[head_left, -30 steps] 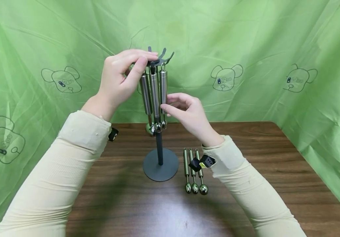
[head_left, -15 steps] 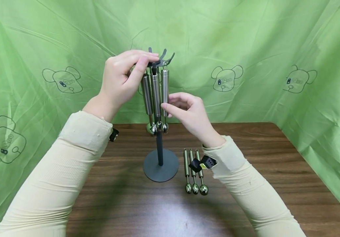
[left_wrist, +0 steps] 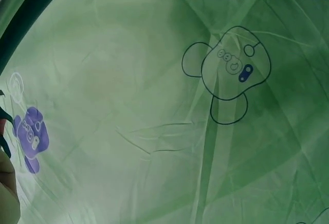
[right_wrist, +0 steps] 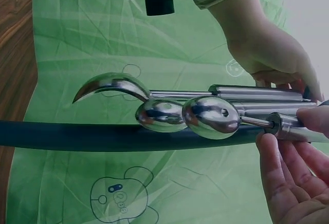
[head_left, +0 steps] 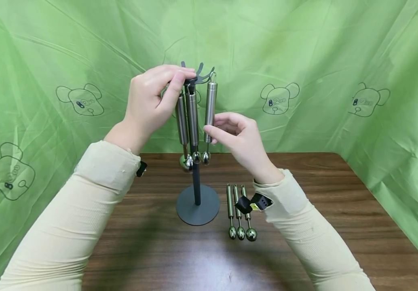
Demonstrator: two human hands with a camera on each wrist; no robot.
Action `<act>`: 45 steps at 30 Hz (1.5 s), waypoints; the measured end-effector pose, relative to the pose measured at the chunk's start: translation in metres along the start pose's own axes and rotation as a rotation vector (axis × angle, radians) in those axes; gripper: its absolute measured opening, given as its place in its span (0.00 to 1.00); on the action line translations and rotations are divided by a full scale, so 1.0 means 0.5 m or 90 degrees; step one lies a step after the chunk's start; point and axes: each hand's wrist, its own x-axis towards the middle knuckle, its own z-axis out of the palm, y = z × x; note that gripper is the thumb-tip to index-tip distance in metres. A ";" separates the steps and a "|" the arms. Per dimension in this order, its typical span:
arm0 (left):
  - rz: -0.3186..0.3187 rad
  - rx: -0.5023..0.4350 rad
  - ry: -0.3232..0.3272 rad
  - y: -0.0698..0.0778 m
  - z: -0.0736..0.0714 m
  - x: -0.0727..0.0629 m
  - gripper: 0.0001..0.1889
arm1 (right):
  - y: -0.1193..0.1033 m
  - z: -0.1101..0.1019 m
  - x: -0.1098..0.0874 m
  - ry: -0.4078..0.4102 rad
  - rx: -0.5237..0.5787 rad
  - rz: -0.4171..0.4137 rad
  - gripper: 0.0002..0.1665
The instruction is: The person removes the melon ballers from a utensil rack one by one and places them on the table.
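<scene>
A dark metal stand rises from a round base, with curved hooks at its top. My left hand grips this top, thumb in front and fingers over it. With thumb and fingers, my right hand pinches the handle of a steel melon baller. Its wire loop is at the tip of a right-hand hook; whether the two touch is unclear. Close by hang other steel scoops on the stand. In the right wrist view, the pinched baller's oval bowl has a small hole.
Three more steel scoops lie side by side on the wooden table, right of the base. One is partly covered by the right wrist's camera. A green cloth encloses the back and sides.
My right hand has moved right, drawing the melon baller away from the post and its loop out toward the hook's tip. My left hand stays on the stand's top, shifting only slightly.
</scene>
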 end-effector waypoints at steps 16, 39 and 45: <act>-0.036 0.142 0.003 0.034 0.010 0.002 0.20 | -0.012 -0.057 -0.048 0.060 0.027 0.029 0.09; -0.066 0.267 0.021 0.074 0.022 0.010 0.22 | 0.013 -0.094 -0.146 0.131 -0.044 0.112 0.08; -0.065 0.303 0.004 0.086 0.017 0.009 0.24 | 0.024 -0.105 -0.168 0.143 -0.061 0.134 0.08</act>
